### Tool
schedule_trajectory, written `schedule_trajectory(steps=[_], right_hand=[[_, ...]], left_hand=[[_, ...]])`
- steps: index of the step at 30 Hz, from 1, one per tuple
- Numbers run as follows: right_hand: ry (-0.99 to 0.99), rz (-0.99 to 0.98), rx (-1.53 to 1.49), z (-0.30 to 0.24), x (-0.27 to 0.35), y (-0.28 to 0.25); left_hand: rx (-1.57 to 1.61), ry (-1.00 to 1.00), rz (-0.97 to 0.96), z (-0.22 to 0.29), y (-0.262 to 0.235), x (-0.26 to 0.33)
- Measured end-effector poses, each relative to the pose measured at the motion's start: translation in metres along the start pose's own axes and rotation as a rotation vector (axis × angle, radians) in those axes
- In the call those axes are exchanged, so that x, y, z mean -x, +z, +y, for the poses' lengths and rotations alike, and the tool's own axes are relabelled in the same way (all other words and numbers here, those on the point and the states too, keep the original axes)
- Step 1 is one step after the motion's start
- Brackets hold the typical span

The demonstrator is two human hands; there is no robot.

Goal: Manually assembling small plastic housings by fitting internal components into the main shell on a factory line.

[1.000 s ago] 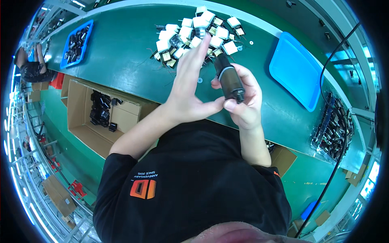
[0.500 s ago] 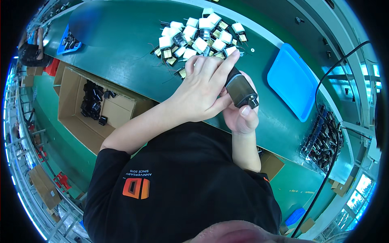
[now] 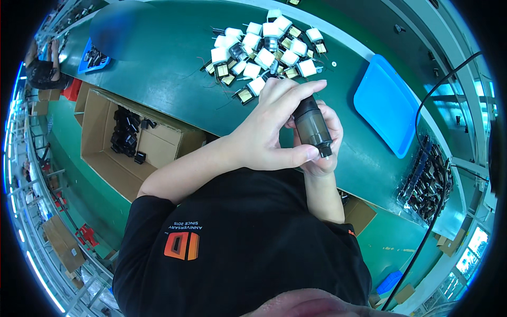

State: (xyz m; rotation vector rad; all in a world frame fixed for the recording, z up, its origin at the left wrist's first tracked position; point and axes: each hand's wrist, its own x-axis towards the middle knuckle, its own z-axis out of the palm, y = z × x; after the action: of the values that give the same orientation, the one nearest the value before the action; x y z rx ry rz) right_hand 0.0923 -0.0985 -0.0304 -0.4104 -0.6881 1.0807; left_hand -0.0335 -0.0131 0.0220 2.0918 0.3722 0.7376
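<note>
Between my two hands is a dark translucent cartridge [image 3: 311,127], with a rounded black part at its far end and a small stepped spout pointing down toward me. My left hand [image 3: 269,124] reaches across from the left. Its thumb presses beside the spout and its fingers close over the far end. From the right, my right hand [image 3: 330,129] wraps the cartridge's side and underside, some of its fingers hidden. Just beyond my hands lies a pile of small white-capped parts [image 3: 264,45] with pale gold and black bodies and thin wires.
A blue tray [image 3: 388,108] lies to the right on the green table [image 3: 163,58]. Past it stands a clear tray of dark parts [image 3: 425,182], with a black cable [image 3: 422,238] nearby. At left, an open cardboard box [image 3: 100,153] holds black pieces. Farther off are another blue tray [image 3: 87,66] and a person [image 3: 45,71].
The cartridge has turned so its spout points more toward me. My left thumb has moved down beside the spout, where my right thumb was before. The view has shifted slightly.
</note>
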Motion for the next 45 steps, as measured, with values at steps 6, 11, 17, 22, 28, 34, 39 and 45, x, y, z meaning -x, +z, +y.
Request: schedule_trajectory(steps=[6, 11, 17, 22, 28, 34, 39, 45], right_hand=[[-0.026, 0.009, 0.091, 0.005, 0.006, -0.004], [0.031, 0.011, 0.02, -0.001, 0.004, 0.011], [0.361, -0.393, 0.643, -0.103, 0.049, -0.025], [0.865, 0.088, 0.679, -0.187, 0.172, -0.08], [1.016, 0.998, 0.971, -0.124, 0.367, -0.217], [1.244, 0.507, 1.652, -0.109, 0.312, -0.197], [1.104, -0.083, 0.995, -0.142, 0.11, -0.035], [0.494, -0.183, 1.304, -0.132, -0.077, -0.061]], left_hand=[[0.052, 0.014, 0.083, -0.007, 0.006, 0.007], [0.015, 0.044, 0.145, 0.006, 0.001, 0.013], [-0.451, 0.262, 0.362, -0.01, -0.081, 0.068], [-0.333, -0.318, 0.803, -0.075, -0.182, 0.234], [-0.662, -1.355, -0.534, -0.163, -0.141, 0.34], [-0.384, -1.116, -0.892, -0.249, -0.084, 0.454], [-0.155, -1.317, -1.194, -0.3, -0.024, 0.5], [-0.13, -1.238, -1.083, -0.22, -0.074, 0.37]])
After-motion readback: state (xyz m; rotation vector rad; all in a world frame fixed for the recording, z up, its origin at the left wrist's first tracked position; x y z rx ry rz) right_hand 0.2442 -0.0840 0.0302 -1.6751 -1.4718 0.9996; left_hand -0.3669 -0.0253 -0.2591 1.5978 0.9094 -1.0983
